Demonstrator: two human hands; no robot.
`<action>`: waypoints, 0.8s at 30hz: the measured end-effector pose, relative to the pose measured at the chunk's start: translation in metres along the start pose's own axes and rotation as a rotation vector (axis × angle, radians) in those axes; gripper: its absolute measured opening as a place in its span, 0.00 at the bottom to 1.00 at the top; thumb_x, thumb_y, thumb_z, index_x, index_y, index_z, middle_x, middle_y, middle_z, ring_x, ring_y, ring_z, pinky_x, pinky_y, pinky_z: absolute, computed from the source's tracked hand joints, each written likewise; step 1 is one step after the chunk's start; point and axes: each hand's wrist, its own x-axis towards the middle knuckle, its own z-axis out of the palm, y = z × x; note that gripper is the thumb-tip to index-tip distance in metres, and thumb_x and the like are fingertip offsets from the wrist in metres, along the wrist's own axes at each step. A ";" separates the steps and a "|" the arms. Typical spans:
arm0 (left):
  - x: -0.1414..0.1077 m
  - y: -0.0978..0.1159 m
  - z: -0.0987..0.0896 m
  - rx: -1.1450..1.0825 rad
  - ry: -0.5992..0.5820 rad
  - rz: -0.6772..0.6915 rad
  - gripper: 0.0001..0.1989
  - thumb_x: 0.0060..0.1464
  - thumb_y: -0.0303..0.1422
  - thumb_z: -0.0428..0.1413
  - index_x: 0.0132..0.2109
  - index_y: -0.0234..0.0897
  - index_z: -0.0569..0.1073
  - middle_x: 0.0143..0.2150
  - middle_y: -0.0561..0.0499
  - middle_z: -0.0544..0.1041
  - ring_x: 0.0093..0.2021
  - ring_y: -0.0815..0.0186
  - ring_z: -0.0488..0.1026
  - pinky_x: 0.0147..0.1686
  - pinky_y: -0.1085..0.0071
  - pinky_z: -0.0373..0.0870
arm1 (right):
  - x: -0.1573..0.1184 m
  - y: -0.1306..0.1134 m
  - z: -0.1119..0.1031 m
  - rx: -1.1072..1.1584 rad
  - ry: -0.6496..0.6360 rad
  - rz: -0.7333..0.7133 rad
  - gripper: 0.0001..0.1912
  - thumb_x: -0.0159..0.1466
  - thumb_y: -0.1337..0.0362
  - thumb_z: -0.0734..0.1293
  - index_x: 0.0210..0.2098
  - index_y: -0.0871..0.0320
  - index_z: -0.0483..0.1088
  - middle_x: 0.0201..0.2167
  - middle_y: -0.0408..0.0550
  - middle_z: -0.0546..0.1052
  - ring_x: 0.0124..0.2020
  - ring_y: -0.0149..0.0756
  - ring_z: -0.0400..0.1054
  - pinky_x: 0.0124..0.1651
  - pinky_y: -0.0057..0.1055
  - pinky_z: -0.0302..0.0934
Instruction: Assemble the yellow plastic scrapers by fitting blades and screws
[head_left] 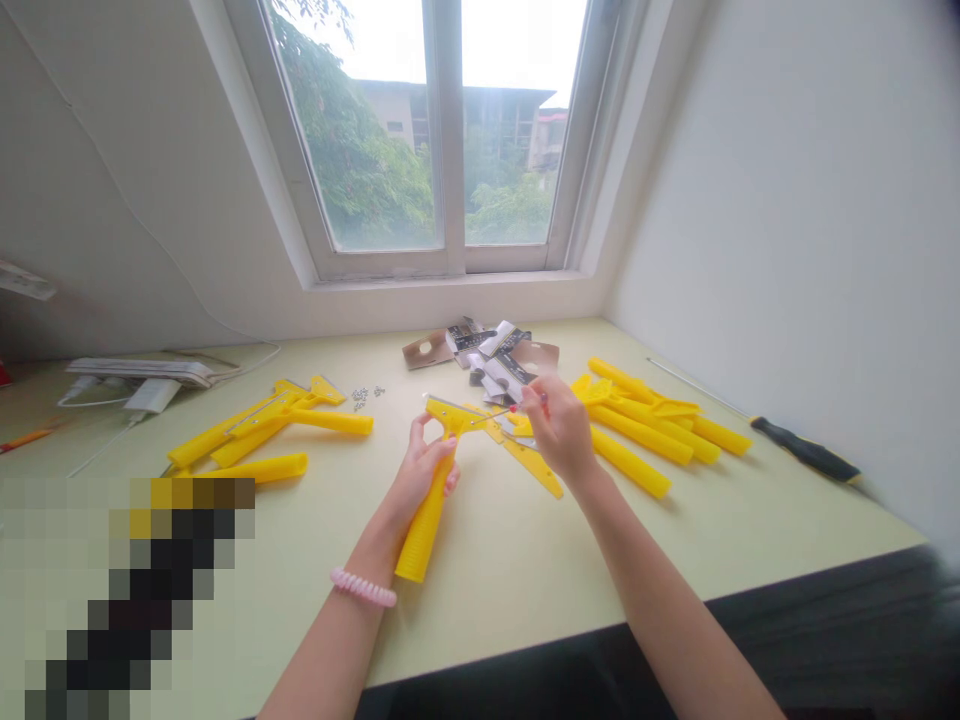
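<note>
Holding the yellow scraper [426, 520] over the pale, smooth desk [510, 590], the left hand [431, 462] has its grip closed around the neck of the tool, just below the head. The scraper stands tilted, its ribbed, round plastic handle slanting down toward the near edge of the desk and its wide T-shaped head, faced with a flat metal strip [450, 412], uppermost. The right hand [556, 425] has its fingers together on a small screwdriver [495, 413], whose thin shaft points at the right part of the head; whether the tip touches a screw cannot be told. A pink coiled bracelet [363, 587] rings the left wrist. Between the hands and the right-hand group lies a flat yellow piece [534, 468] pierced with small holes. Right: tubular yellow handles [645, 430], fanned and overlapping, near a long screwdriver [806, 452] with a slim shaft and a bulging black handle. Left: further yellow scrapers [255, 420], crossed in a heap, with small metallic screws [360, 399] scattered in clusters beside them. Rear: creased packaging [502, 360] of printed card and brown board, piled below the window [450, 150], and, far left, a white power strip [139, 372].
</note>
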 end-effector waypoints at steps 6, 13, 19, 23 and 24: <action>0.000 0.000 -0.001 0.014 -0.002 -0.004 0.21 0.47 0.33 0.51 0.47 0.47 0.50 0.30 0.58 0.63 0.12 0.78 0.60 0.11 0.79 0.53 | 0.001 -0.002 -0.002 0.114 -0.080 -0.190 0.14 0.64 0.61 0.49 0.42 0.55 0.61 0.40 0.50 0.66 0.43 0.38 0.61 0.46 0.38 0.56; -0.001 0.000 0.000 0.010 0.000 -0.019 0.22 0.47 0.33 0.51 0.48 0.47 0.50 0.31 0.58 0.63 0.12 0.78 0.60 0.11 0.79 0.53 | -0.002 -0.003 0.001 0.210 -0.014 -0.013 0.08 0.62 0.62 0.57 0.29 0.57 0.65 0.24 0.44 0.72 0.25 0.30 0.64 0.28 0.26 0.57; -0.001 0.001 0.000 0.036 -0.012 -0.032 0.22 0.47 0.33 0.50 0.48 0.46 0.50 0.31 0.57 0.64 0.12 0.78 0.60 0.11 0.79 0.53 | -0.003 0.002 0.001 0.138 -0.039 0.034 0.12 0.62 0.61 0.56 0.23 0.57 0.60 0.17 0.40 0.65 0.18 0.27 0.57 0.24 0.25 0.52; -0.001 0.001 0.000 0.045 -0.008 -0.036 0.22 0.47 0.33 0.50 0.48 0.46 0.50 0.31 0.57 0.65 0.13 0.78 0.60 0.11 0.79 0.53 | 0.000 0.004 -0.001 0.128 -0.099 -0.039 0.07 0.62 0.64 0.52 0.31 0.56 0.60 0.27 0.43 0.67 0.29 0.32 0.63 0.31 0.28 0.56; -0.001 0.001 0.000 0.049 -0.008 -0.040 0.22 0.47 0.33 0.50 0.48 0.46 0.50 0.31 0.57 0.64 0.13 0.78 0.60 0.11 0.79 0.53 | 0.000 0.004 -0.002 0.133 -0.103 -0.074 0.07 0.62 0.65 0.52 0.33 0.56 0.60 0.29 0.44 0.67 0.31 0.34 0.63 0.34 0.30 0.57</action>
